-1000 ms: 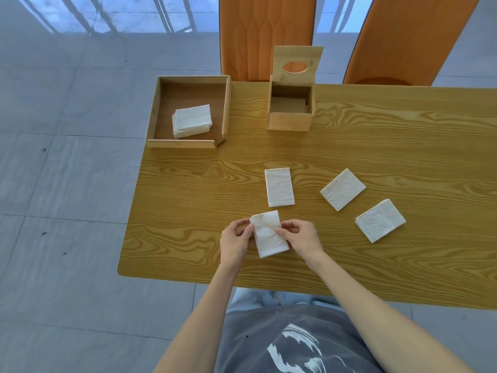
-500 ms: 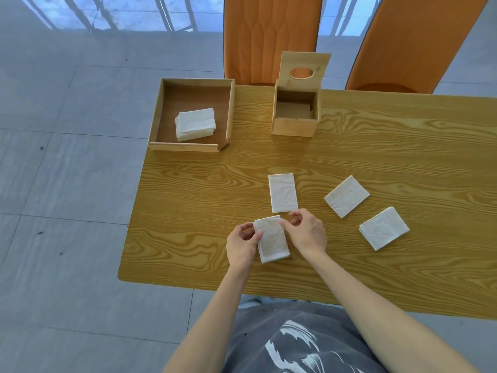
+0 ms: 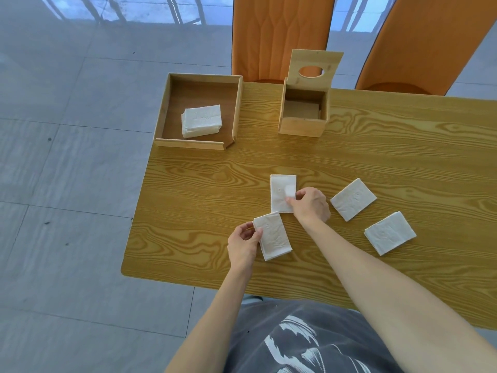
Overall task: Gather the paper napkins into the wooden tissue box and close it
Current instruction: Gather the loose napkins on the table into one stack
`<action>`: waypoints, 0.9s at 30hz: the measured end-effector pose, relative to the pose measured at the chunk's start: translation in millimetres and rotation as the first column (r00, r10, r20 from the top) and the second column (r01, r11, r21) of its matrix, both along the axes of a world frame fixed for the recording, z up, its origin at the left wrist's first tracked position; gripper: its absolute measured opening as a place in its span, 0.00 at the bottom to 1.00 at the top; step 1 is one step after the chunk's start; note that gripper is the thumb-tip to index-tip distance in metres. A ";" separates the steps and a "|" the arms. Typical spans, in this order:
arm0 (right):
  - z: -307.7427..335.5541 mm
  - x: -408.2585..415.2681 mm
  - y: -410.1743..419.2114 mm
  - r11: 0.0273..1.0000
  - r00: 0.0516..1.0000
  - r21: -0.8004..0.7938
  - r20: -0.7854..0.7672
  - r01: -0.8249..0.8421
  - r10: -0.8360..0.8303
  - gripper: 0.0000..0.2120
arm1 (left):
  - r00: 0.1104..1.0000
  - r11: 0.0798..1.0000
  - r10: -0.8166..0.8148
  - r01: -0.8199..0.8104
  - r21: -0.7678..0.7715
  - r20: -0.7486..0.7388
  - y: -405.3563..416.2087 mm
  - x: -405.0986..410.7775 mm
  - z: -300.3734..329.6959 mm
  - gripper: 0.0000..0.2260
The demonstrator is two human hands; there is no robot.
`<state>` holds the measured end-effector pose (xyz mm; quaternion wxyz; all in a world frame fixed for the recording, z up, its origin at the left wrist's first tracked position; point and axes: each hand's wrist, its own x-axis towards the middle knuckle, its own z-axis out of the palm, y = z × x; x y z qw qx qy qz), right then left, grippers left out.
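My left hand (image 3: 243, 244) holds a folded white napkin (image 3: 274, 236) by its left edge, near the table's front. My right hand (image 3: 312, 204) pinches the right edge of a second napkin (image 3: 279, 192) lying just beyond it. Two more napkins lie to the right, one (image 3: 352, 199) nearer and one (image 3: 389, 232) further right. The wooden tissue box (image 3: 302, 125) stands at the back of the table, its lid (image 3: 314, 70) with an oval hole tipped up and open.
A shallow wooden tray (image 3: 231, 111) at the table's back left corner holds a stack of napkins (image 3: 201, 123). Two orange chairs (image 3: 279, 36) stand behind the table (image 3: 403, 157). The table's left edge drops to grey floor tiles.
My right hand has let go of the near napkin and moved forward onto the second napkin. My left hand still holds the near one.
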<state>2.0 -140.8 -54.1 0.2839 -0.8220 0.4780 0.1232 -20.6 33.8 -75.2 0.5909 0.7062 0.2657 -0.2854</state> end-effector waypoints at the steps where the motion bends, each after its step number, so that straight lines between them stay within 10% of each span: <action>1: 0.2 -0.1 -0.7 1.000 1.000 0.005 0.014 0.002 -0.002 0.13 | 1.000 1.000 -0.006 0.006 0.007 -0.001 -0.1 0.6 -0.1 0.11; 14: -0.2 -46.2 -25.3 0.832 0.839 0.536 0.379 0.144 -0.390 0.13 | 1.000 0.998 -0.019 0.020 0.055 -0.016 0.1 1.7 -6.0 0.09; 21: -2.3 -82.9 0.4 0.703 0.914 0.709 0.319 -0.055 -0.251 0.11 | 1.000 0.999 -0.012 0.013 0.041 -0.020 0.7 1.2 -8.4 0.09; 27: -19.7 -89.3 15.3 0.802 0.953 0.589 0.290 -0.104 -0.090 0.10 | 0.999 1.000 0.018 -0.018 -0.011 -0.037 -0.9 0.9 2.3 0.12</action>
